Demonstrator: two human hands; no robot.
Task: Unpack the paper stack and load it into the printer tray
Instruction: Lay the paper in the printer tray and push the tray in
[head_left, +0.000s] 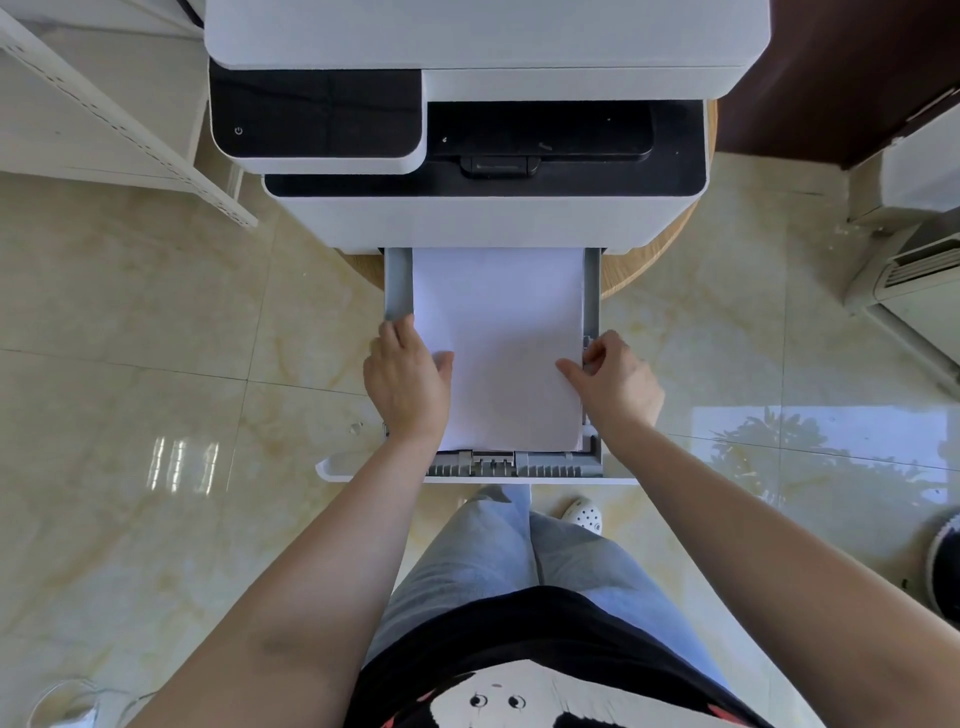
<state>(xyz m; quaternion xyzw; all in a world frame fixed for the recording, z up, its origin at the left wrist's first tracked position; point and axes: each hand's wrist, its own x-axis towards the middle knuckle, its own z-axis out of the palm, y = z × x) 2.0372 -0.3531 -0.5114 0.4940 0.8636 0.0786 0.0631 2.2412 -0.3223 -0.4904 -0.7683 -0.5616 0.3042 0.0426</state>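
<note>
A white paper stack (501, 338) lies flat inside the grey printer tray (397, 280), which is pulled out from the white and black printer (483, 218). My left hand (405, 379) grips the stack's left edge, thumb on top of the sheets. At the right edge, my right hand (615, 382) holds the stack with its thumb lying on the paper and fingers down by the tray's side wall. The far end of the stack runs under the printer body. Ribbed grey guides show at the tray's near end.
The printer stands on a round wooden table (660, 260) over a glossy tiled floor. A white shelf frame (119, 119) stands at the left, a white appliance (914, 280) at the right. My legs and a white shoe (584, 514) are under the tray.
</note>
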